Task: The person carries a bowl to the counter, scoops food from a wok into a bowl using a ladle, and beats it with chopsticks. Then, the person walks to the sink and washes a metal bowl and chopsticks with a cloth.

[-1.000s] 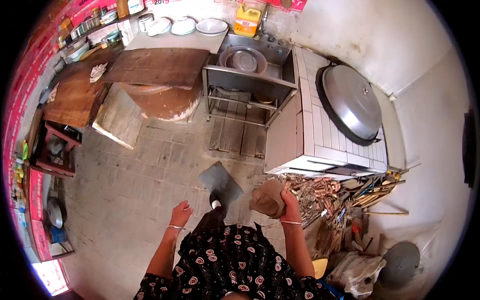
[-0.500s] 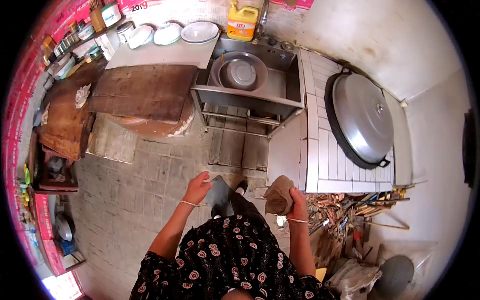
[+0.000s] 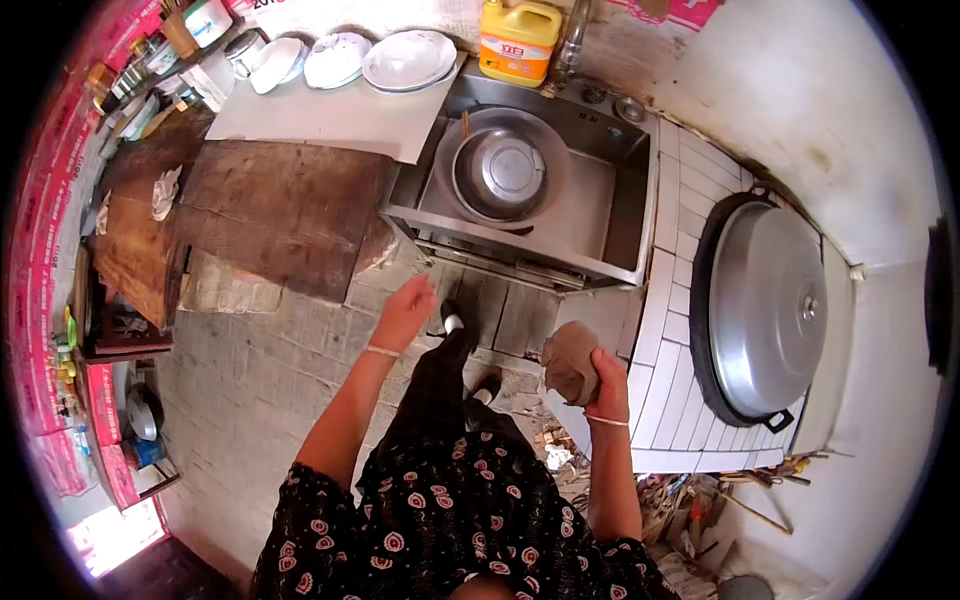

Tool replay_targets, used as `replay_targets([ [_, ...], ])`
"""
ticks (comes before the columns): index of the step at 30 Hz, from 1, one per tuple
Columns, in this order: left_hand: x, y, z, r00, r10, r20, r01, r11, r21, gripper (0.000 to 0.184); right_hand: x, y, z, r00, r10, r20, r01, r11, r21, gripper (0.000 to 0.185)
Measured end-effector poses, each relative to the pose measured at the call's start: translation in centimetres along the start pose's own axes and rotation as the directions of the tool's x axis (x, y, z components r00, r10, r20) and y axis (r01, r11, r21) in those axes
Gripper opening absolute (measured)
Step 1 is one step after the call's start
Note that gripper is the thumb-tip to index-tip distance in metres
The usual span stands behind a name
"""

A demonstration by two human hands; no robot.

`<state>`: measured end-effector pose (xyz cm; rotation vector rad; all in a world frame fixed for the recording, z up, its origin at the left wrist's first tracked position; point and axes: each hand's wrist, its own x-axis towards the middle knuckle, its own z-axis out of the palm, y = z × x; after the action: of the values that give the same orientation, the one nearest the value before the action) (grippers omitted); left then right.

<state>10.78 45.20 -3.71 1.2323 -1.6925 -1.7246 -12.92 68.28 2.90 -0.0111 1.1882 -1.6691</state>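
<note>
My right hand (image 3: 609, 388) is closed round a bunched brown cloth (image 3: 571, 362), held in front of the tiled stove's side. My left hand (image 3: 406, 308) is in the air over the brick floor with nothing in it, its fingers loosely bent and apart. Ahead stands a steel sink (image 3: 612, 225). In it sits a wide metal basin (image 3: 552, 150) with a smaller round metal pot (image 3: 512, 168) inside. Neither hand touches the sink.
On the right, a big domed lid (image 3: 765, 310) covers a wok on the white-tiled stove (image 3: 668, 400). Left of the sink are a dark wooden board (image 3: 285, 205) and plates (image 3: 408, 58). A yellow detergent jug (image 3: 518, 42) stands behind the sink. Firewood (image 3: 680, 505) lies low right.
I have stepped forward, so the sink and stove are nearer. The tray-like grey shape by my left hand no longer shows. My right hand still holds the cloth.
</note>
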Motion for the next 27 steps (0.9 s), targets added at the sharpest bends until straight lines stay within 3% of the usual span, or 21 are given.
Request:
replay_targets([
  [3, 8.0, 0.6, 0.0, 1.0, -0.024, -0.016, 0.022, 0.992, -0.123, 0.054, 3.9, -1.3, 1.7, 0.999, 0.021, -0.03, -0.02, 0.999, 0.029, 0.029],
  [6, 16.8, -0.2, 0.0, 0.999, 0.043, -0.026, -0.042, 0.998, 0.039, 0.063, 6.5, -3.2, 4.7, 0.994, 0.058, -0.089, -0.061, 0.998, -0.034, 0.029],
  [9, 23.4, 0.6, 0.0, 0.997, -0.072, -0.012, 0.072, 0.994, 0.085, 0.073, 8.7, -4.4, 6.1, 0.984, 0.119, -0.131, -0.127, 0.991, -0.049, 0.031],
  [12, 27.7, 3.7, 0.0, 0.987, -0.16, 0.009, 0.152, 0.953, 0.262, 0.075, 10.7, -5.9, 8.2, 0.969, 0.15, -0.194, -0.158, 0.987, -0.026, 0.029],
  [13, 30.3, 0.0, 0.1, 0.99, -0.137, 0.025, 0.128, 0.968, 0.216, 0.078, 11.1, -6.1, 8.4, 0.965, 0.164, -0.204, -0.171, 0.985, -0.015, 0.029],
  [17, 35.3, -1.7, 0.4, 0.964, -0.231, 0.13, 0.176, 0.924, 0.34, 0.091, 11.9, -7.0, 9.1, 0.952, 0.187, -0.243, -0.185, 0.982, 0.033, 0.027],
  [20, 37.3, -2.2, 1.2, 0.946, -0.308, 0.1, 0.239, 0.872, 0.428, 0.093, 12.7, -8.2, 9.3, 0.935, 0.203, -0.29, -0.214, 0.977, -0.004, 0.026],
  [24, 38.0, -2.7, 2.5, 0.959, -0.282, 0.023, 0.233, 0.835, 0.499, 0.082, 14.1, -8.9, 8.8, 0.918, 0.258, -0.303, -0.275, 0.961, -0.014, 0.026],
  [27, 36.4, 0.4, 3.9, 0.861, -0.5, 0.09, 0.501, 0.865, 0.012, 0.064, 16.4, -9.7, 7.8, 0.922, 0.306, -0.239, -0.326, 0.944, -0.051, 0.025],
])
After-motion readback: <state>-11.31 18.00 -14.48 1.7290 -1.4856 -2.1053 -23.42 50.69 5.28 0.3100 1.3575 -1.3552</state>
